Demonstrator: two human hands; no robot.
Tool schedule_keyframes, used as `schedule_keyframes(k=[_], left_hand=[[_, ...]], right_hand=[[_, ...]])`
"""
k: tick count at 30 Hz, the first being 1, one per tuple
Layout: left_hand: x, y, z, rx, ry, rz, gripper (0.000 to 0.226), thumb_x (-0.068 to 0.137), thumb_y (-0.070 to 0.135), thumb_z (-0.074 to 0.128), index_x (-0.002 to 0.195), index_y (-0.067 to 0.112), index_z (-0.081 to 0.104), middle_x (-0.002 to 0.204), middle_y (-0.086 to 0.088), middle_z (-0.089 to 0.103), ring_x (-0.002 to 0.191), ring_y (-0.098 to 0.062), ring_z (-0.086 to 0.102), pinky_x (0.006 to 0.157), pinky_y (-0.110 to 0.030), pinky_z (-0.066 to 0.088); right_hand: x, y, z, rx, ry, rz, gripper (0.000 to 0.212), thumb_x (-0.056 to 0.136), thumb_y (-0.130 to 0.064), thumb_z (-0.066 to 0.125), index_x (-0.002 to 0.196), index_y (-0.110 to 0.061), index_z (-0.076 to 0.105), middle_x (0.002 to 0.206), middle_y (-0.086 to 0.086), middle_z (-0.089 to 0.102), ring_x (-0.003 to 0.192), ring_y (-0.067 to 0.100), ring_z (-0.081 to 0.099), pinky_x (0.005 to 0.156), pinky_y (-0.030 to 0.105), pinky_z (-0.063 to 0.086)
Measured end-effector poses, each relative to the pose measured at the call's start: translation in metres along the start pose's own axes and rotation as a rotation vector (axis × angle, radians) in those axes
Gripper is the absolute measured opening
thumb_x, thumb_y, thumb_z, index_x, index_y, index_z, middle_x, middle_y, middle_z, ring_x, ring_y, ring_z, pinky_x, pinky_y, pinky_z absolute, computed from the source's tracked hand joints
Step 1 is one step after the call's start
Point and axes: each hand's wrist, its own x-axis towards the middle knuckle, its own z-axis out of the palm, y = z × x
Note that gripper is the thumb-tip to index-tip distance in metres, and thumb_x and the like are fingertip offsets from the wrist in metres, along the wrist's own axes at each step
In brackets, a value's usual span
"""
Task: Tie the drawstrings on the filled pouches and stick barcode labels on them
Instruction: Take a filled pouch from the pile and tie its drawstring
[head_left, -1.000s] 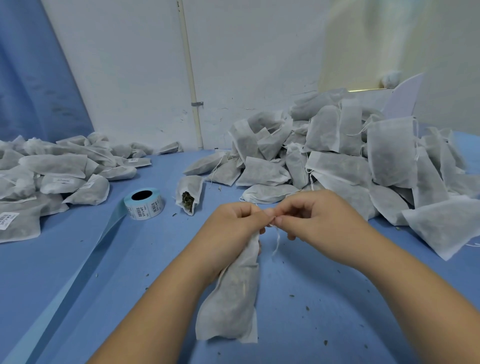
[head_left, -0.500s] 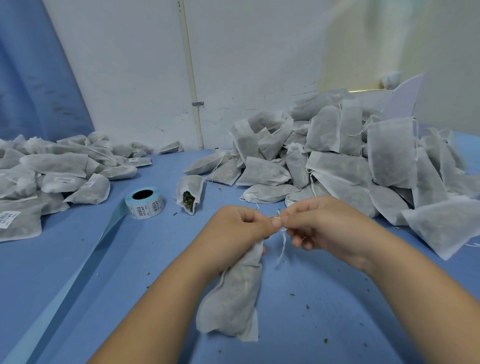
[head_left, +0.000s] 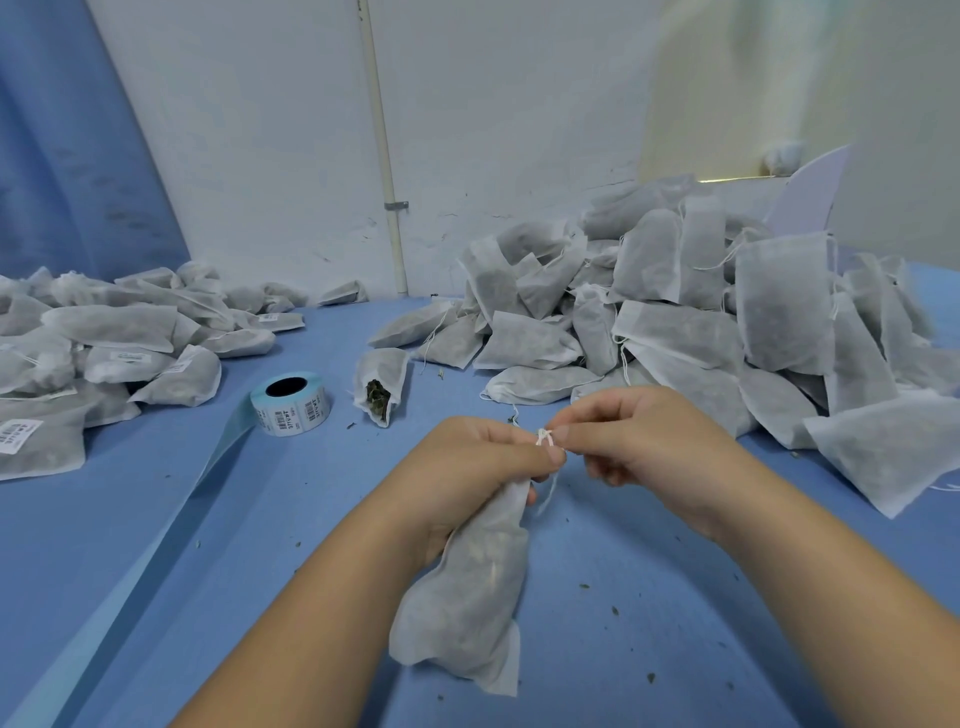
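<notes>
Centrally, low in frame: filled white non-woven pouch (head_left: 467, 587), neck gripped by left hand (head_left: 467, 467) w/ curled fingers. Right hand (head_left: 639, 441) pinches its thin white drawstring (head_left: 544, 439) at top. Pale-blue barcode label roll (head_left: 291, 402) at centre-left; big heap of similar pouches (head_left: 675, 312) at upper right.

Table (head_left: 156, 519), blue cover. At my right, a tall heap of filled pouches (head_left: 675, 332). At my left, a flatter pile (head_left: 104, 338), several showing barcode labels. Between them, 1 label roll (head_left: 290, 402), its liner strip (head_left: 208, 467) trailing toward me. Just beside the roll, 1 open pouch (head_left: 379, 384), contents showing. Dark flecks (head_left: 615, 610) scattered near me.
</notes>
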Motion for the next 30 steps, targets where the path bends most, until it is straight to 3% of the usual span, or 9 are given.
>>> schedule_keyframes(k=[5, 9, 14, 17, 22, 26, 30], left_hand=[[0.0, 0.0005, -0.0003, 0.009, 0.039, 0.022, 0.019, 0.082, 0.02, 0.078, 0.064, 0.018, 0.071, 0.062, 0.0, 0.062, 0.051, -0.009, 0.056, 0.054, -0.021, 0.046], [-0.0015, 0.0009, 0.0004, 0.036, 0.075, 0.036, 0.019, 0.082, 0.021, 0.077, 0.067, 0.015, 0.069, 0.059, -0.002, 0.059, 0.049, -0.009, 0.055, 0.052, -0.019, 0.046], [-0.0023, 0.0018, 0.003, 0.17, 0.148, 0.078, 0.016, 0.081, 0.02, 0.075, 0.067, 0.015, 0.07, 0.056, 0.003, 0.059, 0.046, -0.004, 0.054, 0.046, -0.011, 0.041], [-0.0001, -0.0007, 0.0049, 0.335, 0.191, 0.124, 0.017, 0.081, 0.021, 0.074, 0.073, 0.007, 0.071, 0.056, 0.004, 0.059, 0.047, -0.003, 0.048, 0.045, -0.01, 0.036], [0.0029, -0.0045, 0.0068, 0.492, 0.211, 0.152, 0.018, 0.081, 0.025, 0.074, 0.076, 0.007, 0.073, 0.057, 0.005, 0.059, 0.047, -0.003, 0.044, 0.042, -0.01, 0.032], [0.0025, -0.0045, 0.0029, 0.458, 0.146, 0.124, 0.021, 0.085, 0.027, 0.073, 0.073, 0.009, 0.072, 0.055, 0.005, 0.062, 0.049, -0.005, 0.048, 0.051, -0.014, 0.038], [0.0011, -0.0022, -0.0028, 0.288, 0.067, 0.057, 0.022, 0.088, 0.034, 0.07, 0.071, 0.02, 0.073, 0.062, 0.003, 0.067, 0.054, -0.01, 0.055, 0.058, -0.02, 0.044]], right_hand=[[0.0001, -0.0013, 0.0019, -0.175, 0.109, -0.198, 0.015, 0.079, -0.011, 0.073, 0.07, -0.023, 0.07, 0.055, -0.013, 0.055, 0.056, 0.008, 0.048, 0.058, 0.027, 0.042], [-0.0029, -0.0032, 0.0013, -0.237, 0.106, -0.262, 0.016, 0.08, -0.017, 0.067, 0.066, -0.024, 0.072, 0.052, -0.014, 0.056, 0.05, 0.002, 0.046, 0.051, 0.015, 0.038], [-0.0037, -0.0041, 0.003, -0.295, 0.078, -0.208, 0.014, 0.075, -0.04, 0.07, 0.066, -0.029, 0.073, 0.058, -0.007, 0.062, 0.054, 0.006, 0.051, 0.056, 0.024, 0.042], [-0.0034, -0.0033, 0.003, -0.334, 0.06, -0.146, 0.015, 0.074, -0.04, 0.073, 0.066, -0.027, 0.073, 0.065, -0.002, 0.069, 0.056, 0.005, 0.059, 0.058, 0.027, 0.046], [-0.0013, 0.0014, 0.0068, -0.456, 0.082, -0.112, 0.012, 0.074, -0.032, 0.073, 0.063, -0.027, 0.073, 0.06, -0.01, 0.067, 0.055, 0.005, 0.061, 0.051, 0.02, 0.045], [-0.0004, 0.0044, 0.0089, -0.511, 0.123, -0.159, 0.013, 0.072, -0.033, 0.072, 0.062, -0.026, 0.07, 0.054, -0.014, 0.06, 0.048, -0.002, 0.05, 0.045, 0.011, 0.037], [0.0016, 0.0049, 0.0047, -0.397, 0.123, -0.193, 0.015, 0.066, -0.038, 0.067, 0.061, -0.024, 0.068, 0.053, -0.014, 0.058, 0.047, 0.0, 0.047, 0.046, 0.014, 0.039]])
